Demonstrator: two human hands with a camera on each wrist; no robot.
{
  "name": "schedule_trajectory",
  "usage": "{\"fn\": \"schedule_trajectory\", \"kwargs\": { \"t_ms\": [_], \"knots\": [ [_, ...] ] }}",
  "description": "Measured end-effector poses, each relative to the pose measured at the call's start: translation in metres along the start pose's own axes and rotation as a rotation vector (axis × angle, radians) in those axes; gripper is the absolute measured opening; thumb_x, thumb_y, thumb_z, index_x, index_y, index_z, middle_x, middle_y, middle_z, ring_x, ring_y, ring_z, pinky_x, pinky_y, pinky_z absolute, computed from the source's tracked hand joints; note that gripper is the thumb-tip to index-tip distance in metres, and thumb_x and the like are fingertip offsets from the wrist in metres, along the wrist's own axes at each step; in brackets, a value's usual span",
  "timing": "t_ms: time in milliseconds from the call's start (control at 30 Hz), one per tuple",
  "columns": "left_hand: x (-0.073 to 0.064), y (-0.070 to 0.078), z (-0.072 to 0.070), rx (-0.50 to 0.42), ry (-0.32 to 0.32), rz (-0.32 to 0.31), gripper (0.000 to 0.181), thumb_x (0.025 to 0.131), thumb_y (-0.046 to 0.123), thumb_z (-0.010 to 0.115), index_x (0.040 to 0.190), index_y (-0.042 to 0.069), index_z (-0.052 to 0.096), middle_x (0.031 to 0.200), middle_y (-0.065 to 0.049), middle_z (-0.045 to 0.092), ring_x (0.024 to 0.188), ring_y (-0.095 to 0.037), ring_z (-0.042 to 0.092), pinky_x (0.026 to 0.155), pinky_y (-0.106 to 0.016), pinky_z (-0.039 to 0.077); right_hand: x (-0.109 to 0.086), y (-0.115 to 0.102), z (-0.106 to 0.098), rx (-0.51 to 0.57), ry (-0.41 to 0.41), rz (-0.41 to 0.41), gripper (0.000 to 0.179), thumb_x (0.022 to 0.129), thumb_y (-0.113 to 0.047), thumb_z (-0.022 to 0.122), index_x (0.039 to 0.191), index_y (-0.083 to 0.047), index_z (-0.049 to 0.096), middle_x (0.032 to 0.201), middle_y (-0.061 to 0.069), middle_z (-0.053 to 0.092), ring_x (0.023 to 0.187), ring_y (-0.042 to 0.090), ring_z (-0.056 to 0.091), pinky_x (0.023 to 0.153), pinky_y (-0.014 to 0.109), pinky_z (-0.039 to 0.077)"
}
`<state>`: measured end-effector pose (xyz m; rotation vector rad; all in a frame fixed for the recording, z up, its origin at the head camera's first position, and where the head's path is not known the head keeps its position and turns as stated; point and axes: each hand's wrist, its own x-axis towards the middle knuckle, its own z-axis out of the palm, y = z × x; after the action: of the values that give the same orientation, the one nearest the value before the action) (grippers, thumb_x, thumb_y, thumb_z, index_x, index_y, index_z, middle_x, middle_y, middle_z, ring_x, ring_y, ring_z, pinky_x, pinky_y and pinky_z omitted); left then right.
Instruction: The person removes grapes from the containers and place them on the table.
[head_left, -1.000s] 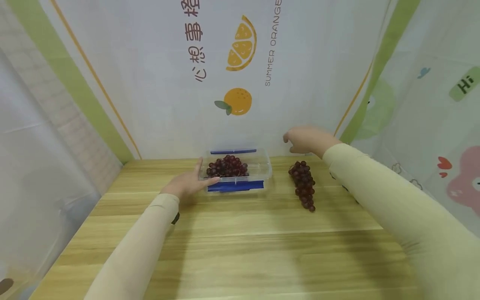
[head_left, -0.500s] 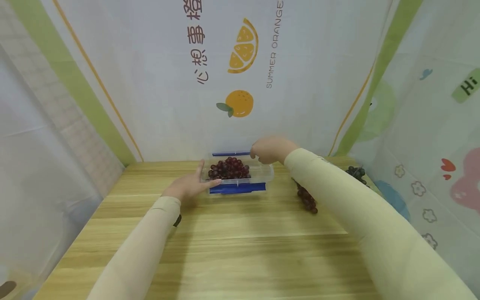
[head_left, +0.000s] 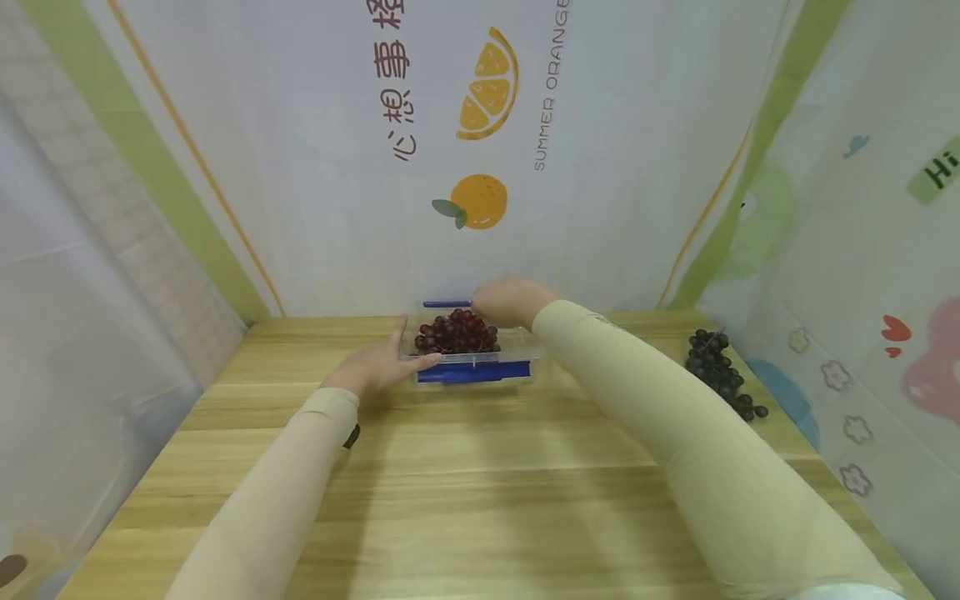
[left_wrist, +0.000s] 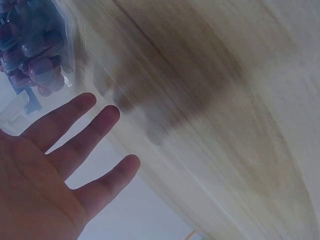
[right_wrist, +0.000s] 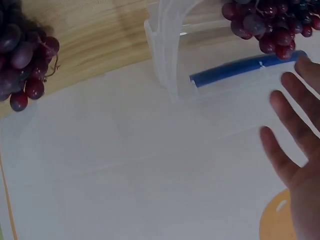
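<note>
A clear plastic food container [head_left: 517, 342] with blue side latches sits at the back of the wooden table. Inside, at its left part, lies a bunch of red grapes [head_left: 455, 333]. My left hand [head_left: 371, 367] rests at the container's left end, thumb along the front rim; its other fingers look straight and spread in the left wrist view. Over the back right of the container is my right hand [head_left: 512, 302], beside the grapes. In the right wrist view its spread fingers [right_wrist: 292, 117] hold nothing, near the blue back latch [right_wrist: 245, 69].
Dark grapes [head_left: 720, 375] lie near the table's right edge. Another red bunch [right_wrist: 25, 65] shows right of the container in the right wrist view; my right sleeve hides it in the head view. A white printed curtain [head_left: 615, 208] hangs behind the table.
My right hand has moved left from above the red bunch on the table to over the container. The right sleeve now covers that bunch. The left hand has stayed at the container.
</note>
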<state>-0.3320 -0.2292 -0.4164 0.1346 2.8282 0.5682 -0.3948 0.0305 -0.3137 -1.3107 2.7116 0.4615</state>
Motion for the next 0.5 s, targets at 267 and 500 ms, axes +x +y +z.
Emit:
{"fn": "schedule_trajectory", "kwargs": {
  "t_ms": [267,500],
  "knots": [
    [-0.003,-0.003,-0.002,0.005,-0.001,-0.005,0.128,0.081,0.103,0.036,0.167,0.032,-0.026,0.16,-0.028,0.051,0.102,-0.038,0.076,0.07,-0.043,0.061,0.025,-0.005,0.018,-0.222,0.055,0.018,0.017,0.107,-0.012,0.063,0.104,-0.014,0.08,0.108,0.0,0.079,0.091,0.015,0.073,0.09,0.036,0.064],
    [-0.003,0.001,-0.001,0.003,0.006,0.001,0.126,0.08,0.103,0.035,0.167,0.034,-0.024,0.161,-0.026,0.051,0.099,-0.035,0.077,0.071,-0.042,0.061,0.032,0.0,0.039,-0.239,0.037,0.061,0.015,0.106,-0.013,0.066,0.102,-0.014,0.08,0.101,0.001,0.08,0.088,0.016,0.074,0.087,0.036,0.064]
  ]
}}
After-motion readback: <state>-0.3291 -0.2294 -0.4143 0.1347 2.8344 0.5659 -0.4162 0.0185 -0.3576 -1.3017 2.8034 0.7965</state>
